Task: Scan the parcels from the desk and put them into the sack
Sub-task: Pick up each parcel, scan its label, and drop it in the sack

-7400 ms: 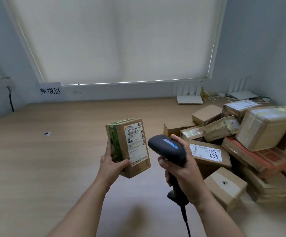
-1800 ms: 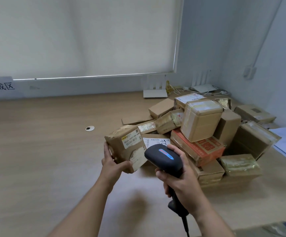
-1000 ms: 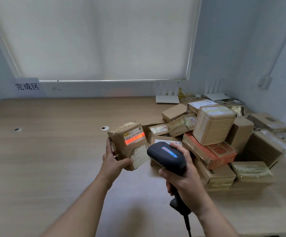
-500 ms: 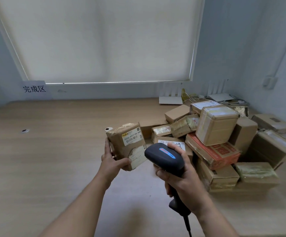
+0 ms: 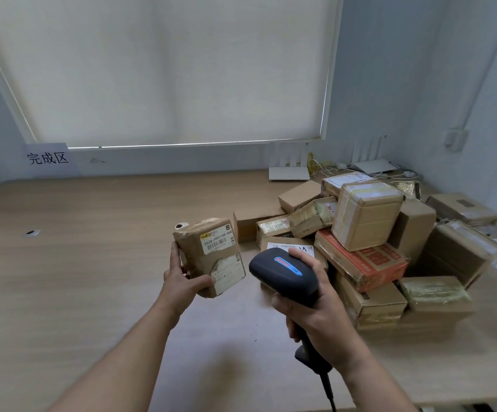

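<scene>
Parcel [image 5: 210, 257] held upright above the desk [image 5: 92, 278], gripped by the left hand [image 5: 183, 282]. Right hand [image 5: 320, 319] clasps the scanner [image 5: 284, 276] beside it. Parcel pile [image 5: 369, 248] stacked at right.

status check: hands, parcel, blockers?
Left hand grips brown parcel, label facing scanner. Right hand holds scanner, aimed at it. Sack not in view. No blockers.
</scene>
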`<move>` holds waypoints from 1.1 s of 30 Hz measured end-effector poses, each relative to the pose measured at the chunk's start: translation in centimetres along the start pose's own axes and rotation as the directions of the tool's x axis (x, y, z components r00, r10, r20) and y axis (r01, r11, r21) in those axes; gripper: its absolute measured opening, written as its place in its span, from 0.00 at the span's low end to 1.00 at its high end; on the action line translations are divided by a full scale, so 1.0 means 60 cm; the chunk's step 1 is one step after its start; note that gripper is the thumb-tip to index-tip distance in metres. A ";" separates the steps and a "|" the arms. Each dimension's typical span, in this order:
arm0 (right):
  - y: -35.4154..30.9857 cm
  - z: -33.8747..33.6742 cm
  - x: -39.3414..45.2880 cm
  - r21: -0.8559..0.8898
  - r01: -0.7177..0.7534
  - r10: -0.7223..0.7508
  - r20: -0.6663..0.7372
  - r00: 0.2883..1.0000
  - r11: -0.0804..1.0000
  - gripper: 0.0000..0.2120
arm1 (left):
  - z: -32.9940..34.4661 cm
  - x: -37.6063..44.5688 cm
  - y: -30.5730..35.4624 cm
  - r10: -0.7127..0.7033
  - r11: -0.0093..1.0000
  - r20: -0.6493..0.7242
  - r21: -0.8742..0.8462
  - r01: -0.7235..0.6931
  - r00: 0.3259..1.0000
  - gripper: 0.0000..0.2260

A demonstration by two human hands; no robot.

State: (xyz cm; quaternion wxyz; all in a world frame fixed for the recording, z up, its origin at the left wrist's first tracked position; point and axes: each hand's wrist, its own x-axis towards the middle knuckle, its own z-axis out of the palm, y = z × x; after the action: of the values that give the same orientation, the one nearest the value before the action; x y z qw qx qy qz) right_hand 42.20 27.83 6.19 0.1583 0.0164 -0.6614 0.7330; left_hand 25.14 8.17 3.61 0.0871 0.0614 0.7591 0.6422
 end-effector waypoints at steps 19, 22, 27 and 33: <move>0.020 0.116 0.019 -0.117 0.075 -0.075 -0.002 0.997 0.990 0.38 | -0.084 -0.091 -0.011 0.131 0.977 -0.226 0.196 -0.086 0.965 0.52; 0.015 0.158 0.020 -0.118 0.105 -0.102 0.036 0.994 0.987 0.37 | -0.117 -0.102 -0.022 0.151 0.979 -0.269 0.177 -0.105 0.951 0.52; 0.012 0.276 0.026 -0.132 0.155 -0.140 0.114 0.984 0.979 0.37 | -0.236 -0.144 -0.029 0.140 0.983 -0.367 0.161 -0.086 0.919 0.52; 0.018 0.463 0.018 -0.084 0.174 -0.151 0.231 0.961 0.981 0.37 | -0.429 -0.217 -0.021 0.170 0.982 -0.479 0.156 -0.106 0.861 0.47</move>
State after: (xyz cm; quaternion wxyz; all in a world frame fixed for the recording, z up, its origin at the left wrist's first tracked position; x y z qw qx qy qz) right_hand 35.75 0.87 8.87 0.1432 0.1447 -0.7085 0.6757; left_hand 32.44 -19.51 7.15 -0.1584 -0.0438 0.7885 0.5927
